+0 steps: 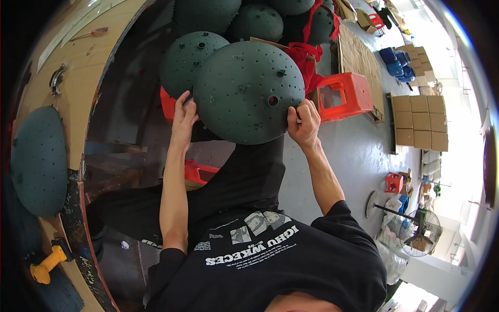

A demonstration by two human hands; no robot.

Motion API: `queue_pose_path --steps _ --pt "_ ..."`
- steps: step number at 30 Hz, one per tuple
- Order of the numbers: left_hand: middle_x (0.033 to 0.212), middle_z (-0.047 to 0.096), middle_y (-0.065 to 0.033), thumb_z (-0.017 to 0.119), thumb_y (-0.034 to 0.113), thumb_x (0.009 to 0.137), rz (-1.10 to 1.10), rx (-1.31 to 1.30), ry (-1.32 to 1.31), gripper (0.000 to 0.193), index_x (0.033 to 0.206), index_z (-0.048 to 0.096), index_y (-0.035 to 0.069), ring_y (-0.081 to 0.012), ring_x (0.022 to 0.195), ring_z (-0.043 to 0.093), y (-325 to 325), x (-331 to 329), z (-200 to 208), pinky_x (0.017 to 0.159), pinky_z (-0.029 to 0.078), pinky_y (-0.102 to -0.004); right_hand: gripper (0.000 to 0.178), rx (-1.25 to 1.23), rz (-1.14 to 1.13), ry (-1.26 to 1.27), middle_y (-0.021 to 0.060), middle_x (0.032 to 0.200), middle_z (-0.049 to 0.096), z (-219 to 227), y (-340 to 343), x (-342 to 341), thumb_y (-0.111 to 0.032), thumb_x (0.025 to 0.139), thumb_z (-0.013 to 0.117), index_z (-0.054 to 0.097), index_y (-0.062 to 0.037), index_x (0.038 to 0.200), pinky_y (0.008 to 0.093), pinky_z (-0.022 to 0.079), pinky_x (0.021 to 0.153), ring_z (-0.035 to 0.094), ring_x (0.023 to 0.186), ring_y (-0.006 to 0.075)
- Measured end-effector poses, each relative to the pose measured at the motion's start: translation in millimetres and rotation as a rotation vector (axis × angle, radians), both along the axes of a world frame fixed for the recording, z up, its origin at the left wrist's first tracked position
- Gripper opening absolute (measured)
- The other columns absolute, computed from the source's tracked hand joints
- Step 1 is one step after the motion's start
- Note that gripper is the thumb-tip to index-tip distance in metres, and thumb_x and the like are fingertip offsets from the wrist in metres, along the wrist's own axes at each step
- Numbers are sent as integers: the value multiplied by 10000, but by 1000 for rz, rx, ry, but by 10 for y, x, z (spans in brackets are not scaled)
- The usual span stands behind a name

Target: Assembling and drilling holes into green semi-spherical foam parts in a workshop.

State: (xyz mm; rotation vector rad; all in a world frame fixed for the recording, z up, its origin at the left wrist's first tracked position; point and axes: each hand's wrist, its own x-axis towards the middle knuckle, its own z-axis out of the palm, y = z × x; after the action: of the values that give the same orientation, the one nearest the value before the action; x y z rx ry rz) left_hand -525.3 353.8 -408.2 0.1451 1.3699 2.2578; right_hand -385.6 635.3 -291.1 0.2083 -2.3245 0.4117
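Note:
A large dark green dome [234, 88], dotted with small holes and with one bigger round hole, is held in front of me. On its right rim my right hand [305, 124] is closed, with a small whitish bit showing between the fingers. At the left rim my left hand [184, 117] has its fingers bent around the edge, partly hidden. Just behind and left is a second green dome [182, 60] of the same kind. More dark green domes [257, 23] are piled farther back, beside red cloth strips [304, 60].
On the left workbench [104, 57] lie a green dome [39, 161], a yellow power tool [49, 262], a screwdriver [96, 33] and a metal piece [57, 78]. A red stool [348, 96] stands right of the domes. Stacked cartons [421, 119] and a fan [416, 234] are farther right.

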Motion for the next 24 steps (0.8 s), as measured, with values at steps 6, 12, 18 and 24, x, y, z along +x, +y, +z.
queue_pose_path --steps 6,12,18,24 --pt "1261 568 -62 648 378 970 84 94 -99 633 1435 365 54 -168 1146 556 -144 221 196 965 456 -369 316 14 61 1 109 665 398 0 -166 -58 5 827 687 401 -45 702 394 349 515 420 561 296" --pt "1196 612 -104 746 295 910 247 55 -170 663 1402 362 72 -181 1092 587 -672 484 330 949 472 -344 263 -62 150 -1 103 653 425 -34 -558 -154 4 829 692 454 -42 728 384 336 502 423 545 277" --pt "1208 604 -83 744 298 909 430 111 -284 601 1366 394 124 -207 1148 555 -1216 888 189 977 468 -389 259 -171 312 -70 96 664 469 -226 -1094 -277 -53 781 733 477 -43 739 361 357 511 443 550 266" --pt "1287 554 -46 705 258 939 579 223 -360 493 1329 422 156 -218 1183 538 -1458 1103 83 1024 443 -426 125 -665 95 -302 82 797 589 -438 -1084 -386 -102 940 558 557 -5 861 323 472 642 569 713 188"
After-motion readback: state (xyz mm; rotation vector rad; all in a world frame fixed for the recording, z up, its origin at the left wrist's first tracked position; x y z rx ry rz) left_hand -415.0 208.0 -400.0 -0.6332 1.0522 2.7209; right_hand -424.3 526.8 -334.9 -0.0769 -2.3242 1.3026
